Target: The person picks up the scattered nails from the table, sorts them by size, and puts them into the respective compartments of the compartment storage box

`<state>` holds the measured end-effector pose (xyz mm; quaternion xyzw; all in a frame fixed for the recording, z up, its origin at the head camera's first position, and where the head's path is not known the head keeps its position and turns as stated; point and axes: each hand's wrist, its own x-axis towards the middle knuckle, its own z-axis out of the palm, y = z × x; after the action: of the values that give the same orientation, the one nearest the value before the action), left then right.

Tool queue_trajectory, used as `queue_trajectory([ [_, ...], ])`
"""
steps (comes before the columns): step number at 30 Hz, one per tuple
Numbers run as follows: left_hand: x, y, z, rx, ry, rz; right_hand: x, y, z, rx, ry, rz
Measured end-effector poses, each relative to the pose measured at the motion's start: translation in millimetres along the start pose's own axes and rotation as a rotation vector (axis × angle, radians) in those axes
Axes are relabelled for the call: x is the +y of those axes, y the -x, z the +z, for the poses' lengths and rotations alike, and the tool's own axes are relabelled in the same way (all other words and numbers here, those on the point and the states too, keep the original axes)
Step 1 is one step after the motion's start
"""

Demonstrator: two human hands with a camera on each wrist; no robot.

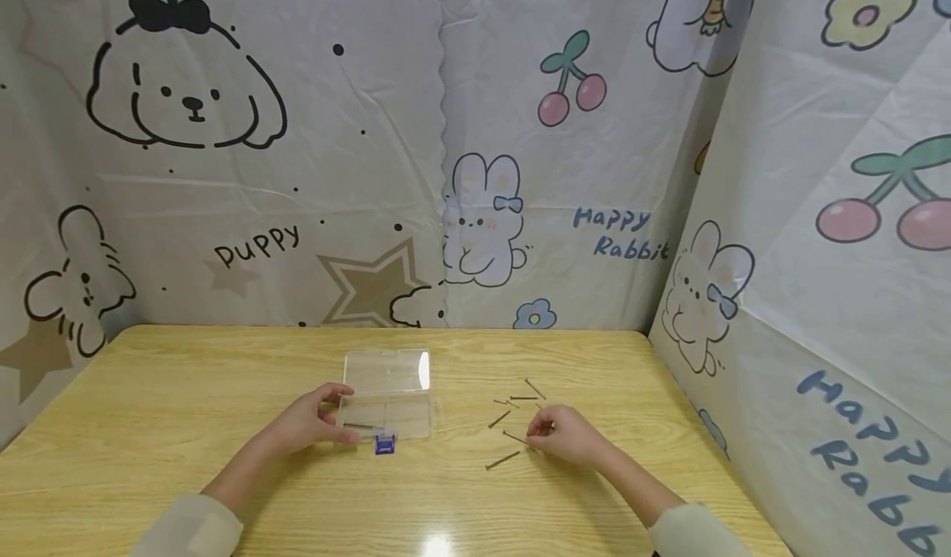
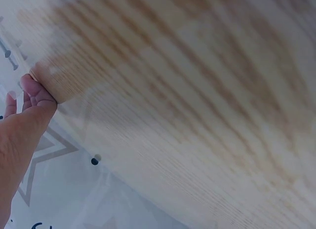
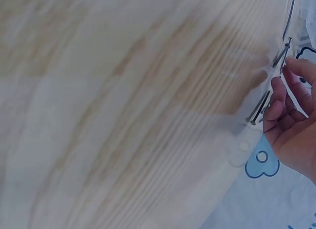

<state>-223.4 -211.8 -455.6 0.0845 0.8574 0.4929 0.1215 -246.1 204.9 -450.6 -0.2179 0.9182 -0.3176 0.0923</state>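
A clear plastic box (image 1: 388, 415) lies open on the wooden table (image 1: 186, 425), lid (image 1: 386, 370) folded back, a blue latch (image 1: 385, 445) at its front. A thin nail lies inside. My left hand (image 1: 315, 418) grips the box's left end, thumb above and fingers below. Several loose nails (image 1: 513, 404) are scattered to the right of the box. My right hand (image 1: 559, 433) rests among them with curled fingers, its fingertips (image 3: 277, 91) pinching at a nail (image 3: 259, 108) on the tabletop. The left wrist view shows only blurred wood and part of my left hand (image 2: 22, 125).
Cartoon-printed sheets wall the table in at the back (image 1: 446, 169) and right (image 1: 817, 252). The table's right edge (image 1: 691, 425) runs close to my right hand. Bare wood spreads to the left of the box and along the front.
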Motion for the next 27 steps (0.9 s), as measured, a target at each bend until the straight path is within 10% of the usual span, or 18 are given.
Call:
queue_trajectory([
  [27, -2.7, -2.7, 0.3, 0.008, -0.006, -0.008, 4.2, 2.1, 0.1, -0.038, -0.017, 0.022],
])
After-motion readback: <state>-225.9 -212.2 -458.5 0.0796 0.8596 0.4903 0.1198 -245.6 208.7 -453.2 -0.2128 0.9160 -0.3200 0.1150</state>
